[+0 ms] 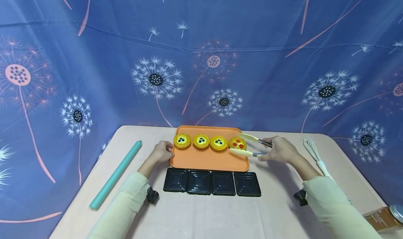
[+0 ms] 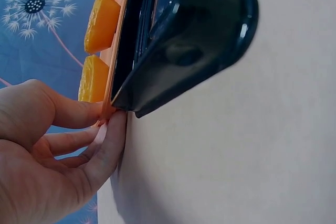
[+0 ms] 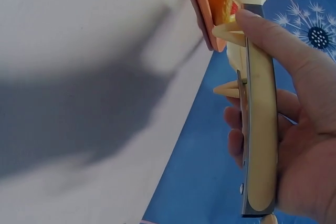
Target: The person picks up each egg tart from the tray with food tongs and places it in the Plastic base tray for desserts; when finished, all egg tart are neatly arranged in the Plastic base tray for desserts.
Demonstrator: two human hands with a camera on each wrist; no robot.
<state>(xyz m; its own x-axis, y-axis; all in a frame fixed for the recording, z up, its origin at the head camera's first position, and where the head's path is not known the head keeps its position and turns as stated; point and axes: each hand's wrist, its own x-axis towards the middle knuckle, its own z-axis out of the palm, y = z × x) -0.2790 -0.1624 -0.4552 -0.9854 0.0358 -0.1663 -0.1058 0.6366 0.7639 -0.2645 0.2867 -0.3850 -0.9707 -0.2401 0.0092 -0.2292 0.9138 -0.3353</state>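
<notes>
An orange tray (image 1: 207,161) bears a row of yellow egg tarts. Three, such as the middle tart (image 1: 200,141), have blue dots; the rightmost tart (image 1: 237,144) has red ones. At the tray's left edge my left hand (image 1: 162,151) pinches the rim, thumb above and fingers below in the left wrist view. Cream-tipped tongs (image 1: 242,152) are gripped in my right hand (image 1: 280,150), their tips spread on either side of the red-dotted tart. The tongs' cream handle (image 3: 261,124) lies along my palm in the right wrist view.
A row of black square plastic trays (image 1: 199,182) lies just in front of the orange tray. On the left lies a teal roll (image 1: 116,174). To the right are a whisk (image 1: 315,153) and, at the near corner, a brown container (image 1: 381,219) with a metal lid.
</notes>
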